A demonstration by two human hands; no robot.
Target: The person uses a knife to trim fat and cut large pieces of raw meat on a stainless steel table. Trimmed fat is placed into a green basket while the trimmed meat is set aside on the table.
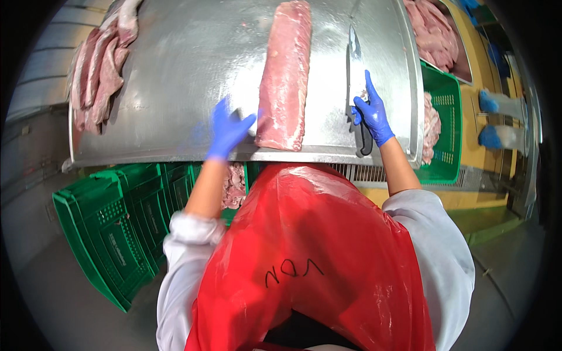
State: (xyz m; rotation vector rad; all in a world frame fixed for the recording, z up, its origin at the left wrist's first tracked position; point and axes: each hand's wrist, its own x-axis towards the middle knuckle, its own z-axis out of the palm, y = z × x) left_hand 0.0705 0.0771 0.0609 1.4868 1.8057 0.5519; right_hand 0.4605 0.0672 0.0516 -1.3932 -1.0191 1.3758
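Observation:
A long pink slab of meat (pixel 283 76) lies upright in the picture on the steel worktop (pixel 187 70). My left hand (pixel 228 130), blue-gloved and motion-blurred, is just left of the slab's lower end, open, its fingers apart. My right hand (pixel 371 114), also blue-gloved, is closed on the knife (pixel 355 61) near where blade meets black handle, with the index finger stretched out. The blade points away from me, to the right of the slab. More strips of meat (pixel 99 70) lie at the worktop's left edge.
Green crates (pixel 105 228) stand below the worktop at left, one with meat pieces (pixel 233 186). At right are another green crate (pixel 448 128) with pale pieces and a metal container of meat (pixel 430 29) above it. Two blue-tipped, pale items (pixel 500 137) lie farther right.

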